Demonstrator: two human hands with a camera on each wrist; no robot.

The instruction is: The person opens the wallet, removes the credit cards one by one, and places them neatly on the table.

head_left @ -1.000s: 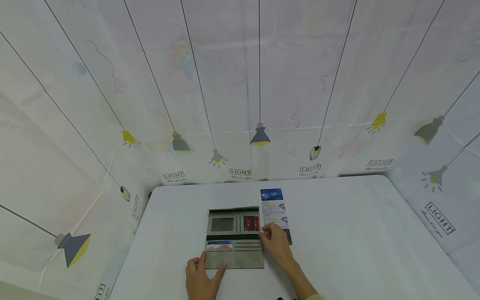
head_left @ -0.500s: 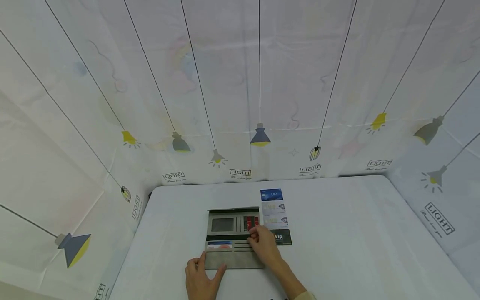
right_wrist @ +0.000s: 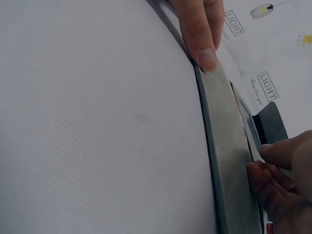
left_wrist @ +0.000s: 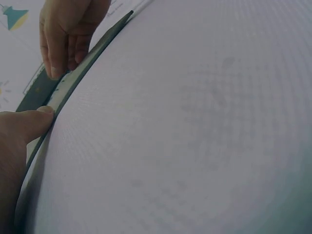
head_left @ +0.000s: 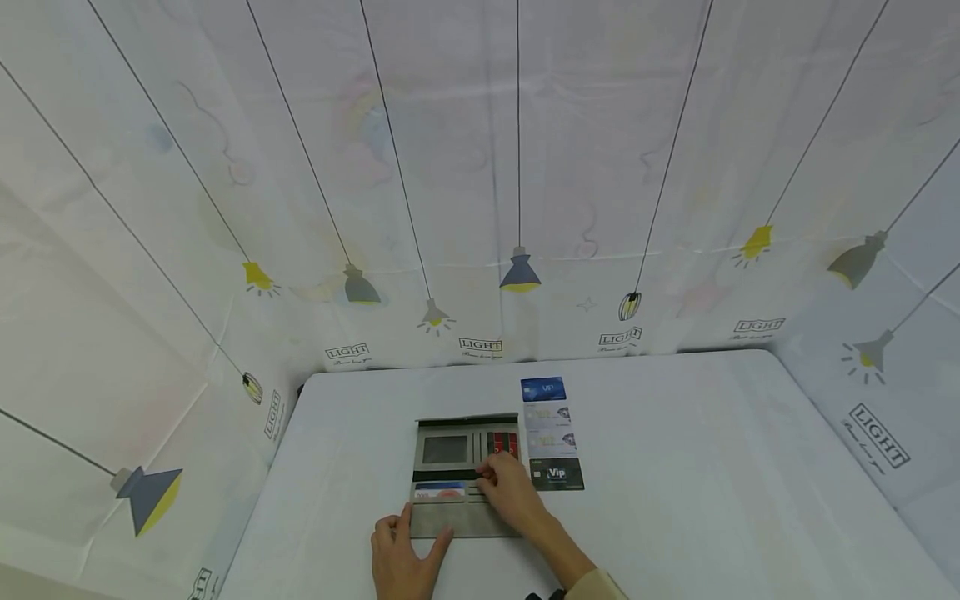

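Observation:
A grey-green wallet (head_left: 465, 522) lies unfolded on the white table. A blue-and-white card (head_left: 440, 489) sits in a left slot of its near panel, and red cards (head_left: 504, 443) show in the far panel. My left hand (head_left: 402, 557) rests at the near left corner, its thumb pressing the front edge in the left wrist view. Over the middle of the wallet, my right hand (head_left: 512, 493) has thumb and fingertips together at the slots' edge, as the right wrist view (right_wrist: 280, 175) shows. I cannot tell whether a card is between them.
To the wallet's right, loose cards lie in a column: a blue VIP card (head_left: 543, 389), two silver cards (head_left: 549, 414) and a black Vip card (head_left: 557, 474). A backdrop (head_left: 600, 208) printed with hanging lamps rises behind the table (head_left: 712, 483).
My right hand has moved left from the wallet's right edge to its middle, uncovering the black Vip card. My left hand has stayed in place.

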